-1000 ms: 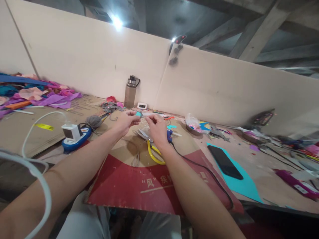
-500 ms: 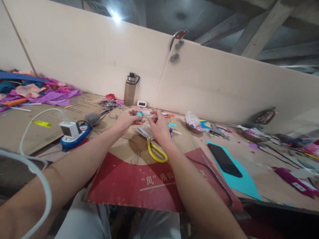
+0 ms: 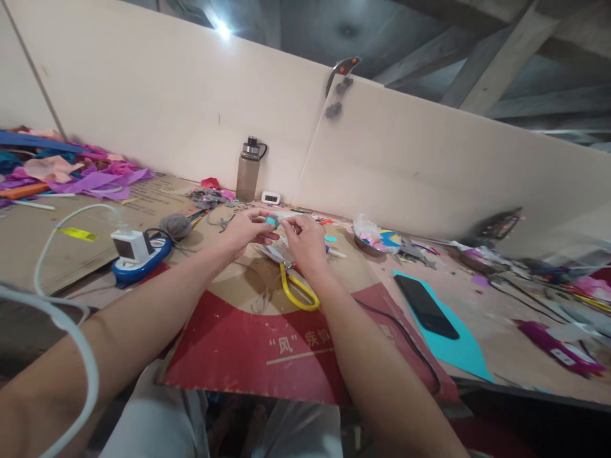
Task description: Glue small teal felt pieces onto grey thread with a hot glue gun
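Above the cardboard, my left hand (image 3: 248,230) pinches a small turquoise piece (image 3: 272,221) between thumb and fingers; its exact kind is too small to tell. My right hand (image 3: 305,240) is closed in a pinch right beside that piece, its fingertips close to it. Whatever the right fingers grip is hidden. Below the hands lie scissors with yellow handles (image 3: 300,294), their blades partly covered by the right hand. The red and brown cardboard sheet (image 3: 229,356) lies under both hands.
Left stand a blue power strip (image 3: 138,272) with a white charger (image 3: 130,245) and a grey yarn ball (image 3: 175,225). A bottle (image 3: 248,172) and small clock (image 3: 271,198) stand at the back. Right are a phone (image 3: 426,306) on turquoise sheet and a bowl (image 3: 371,247). A white cable (image 3: 79,343) crosses the left.
My right hand has come closer to the turquoise piece, and its fingertips now meet near it. The left hand stays almost in place, still pinching the piece.
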The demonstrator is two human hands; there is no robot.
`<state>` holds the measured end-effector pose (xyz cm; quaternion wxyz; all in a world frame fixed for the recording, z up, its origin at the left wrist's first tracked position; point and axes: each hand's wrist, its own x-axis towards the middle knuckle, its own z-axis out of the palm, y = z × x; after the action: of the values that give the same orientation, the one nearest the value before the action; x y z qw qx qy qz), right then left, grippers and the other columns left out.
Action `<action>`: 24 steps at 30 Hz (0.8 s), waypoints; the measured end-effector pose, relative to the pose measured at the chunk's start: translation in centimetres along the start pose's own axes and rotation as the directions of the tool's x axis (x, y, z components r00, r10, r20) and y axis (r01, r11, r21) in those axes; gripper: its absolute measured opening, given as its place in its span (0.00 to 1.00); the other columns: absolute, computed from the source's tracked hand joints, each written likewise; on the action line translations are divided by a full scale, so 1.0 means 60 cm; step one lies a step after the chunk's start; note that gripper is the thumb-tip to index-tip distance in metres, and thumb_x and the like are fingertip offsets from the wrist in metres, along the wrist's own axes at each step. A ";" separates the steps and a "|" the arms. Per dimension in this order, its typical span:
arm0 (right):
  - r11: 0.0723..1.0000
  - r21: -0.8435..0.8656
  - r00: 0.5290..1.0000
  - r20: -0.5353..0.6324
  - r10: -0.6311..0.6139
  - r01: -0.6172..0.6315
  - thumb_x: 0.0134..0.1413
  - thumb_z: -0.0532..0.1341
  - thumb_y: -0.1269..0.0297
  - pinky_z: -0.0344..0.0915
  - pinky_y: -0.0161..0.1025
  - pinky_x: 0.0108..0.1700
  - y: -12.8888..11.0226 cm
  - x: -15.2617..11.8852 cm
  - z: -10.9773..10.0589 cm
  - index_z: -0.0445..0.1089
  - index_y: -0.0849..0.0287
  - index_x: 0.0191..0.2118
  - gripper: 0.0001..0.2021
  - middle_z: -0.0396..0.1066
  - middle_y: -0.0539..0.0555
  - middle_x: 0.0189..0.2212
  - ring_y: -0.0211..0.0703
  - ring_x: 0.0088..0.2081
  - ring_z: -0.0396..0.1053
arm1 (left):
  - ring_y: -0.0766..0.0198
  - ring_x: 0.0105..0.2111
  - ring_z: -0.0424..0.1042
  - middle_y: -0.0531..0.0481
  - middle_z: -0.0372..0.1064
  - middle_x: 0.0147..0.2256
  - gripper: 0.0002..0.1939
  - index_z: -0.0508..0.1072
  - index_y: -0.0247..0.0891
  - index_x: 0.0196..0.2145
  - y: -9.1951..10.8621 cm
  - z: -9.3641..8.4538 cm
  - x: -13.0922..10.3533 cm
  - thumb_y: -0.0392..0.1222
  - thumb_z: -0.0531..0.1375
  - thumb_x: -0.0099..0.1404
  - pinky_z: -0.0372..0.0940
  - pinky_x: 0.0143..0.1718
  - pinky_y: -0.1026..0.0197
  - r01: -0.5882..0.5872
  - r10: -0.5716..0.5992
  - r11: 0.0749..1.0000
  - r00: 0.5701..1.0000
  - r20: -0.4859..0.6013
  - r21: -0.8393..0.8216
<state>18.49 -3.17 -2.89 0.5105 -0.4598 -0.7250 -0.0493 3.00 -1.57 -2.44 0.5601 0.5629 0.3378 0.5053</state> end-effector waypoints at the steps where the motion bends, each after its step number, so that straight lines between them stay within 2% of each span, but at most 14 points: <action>1: 1.000 -0.021 1.000 0.004 0.001 -0.001 0.56 0.55 0.62 0.57 0.37 0.35 0.000 0.000 0.000 0.69 0.58 0.27 0.09 0.68 0.52 0.26 0.40 0.30 0.62 | 0.61 0.27 0.76 0.48 0.73 0.29 0.16 0.70 0.34 0.39 0.000 0.000 0.000 0.33 0.65 0.51 0.69 0.26 0.64 -0.004 0.004 1.000 1.000 0.006 0.004; 10: 0.998 -0.049 0.993 0.110 0.053 -0.048 0.59 0.50 0.61 0.55 0.37 0.35 -0.005 0.000 -0.002 0.69 0.59 0.28 0.15 0.70 0.52 0.27 0.39 0.30 0.64 | 0.62 0.28 0.76 0.46 0.74 0.32 0.19 0.71 0.34 0.43 0.004 0.003 -0.004 0.37 0.66 0.51 0.69 0.26 0.64 -0.025 0.023 0.999 0.998 0.058 0.045; 24: 0.988 0.080 0.973 0.197 0.116 -0.134 0.60 0.49 0.56 0.54 0.36 0.33 -0.006 0.000 -0.003 0.67 0.58 0.24 0.19 0.69 0.50 0.23 0.38 0.27 0.64 | 0.66 0.28 0.73 0.46 0.74 0.29 0.13 0.76 0.32 0.34 0.005 0.004 -0.004 0.41 0.67 0.50 0.67 0.28 0.66 -0.082 0.075 0.991 0.994 0.075 0.102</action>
<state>18.37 -3.48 -2.68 0.4611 -0.4827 -0.7421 0.0614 3.09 -1.93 -2.14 0.5211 0.6220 0.3214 0.4881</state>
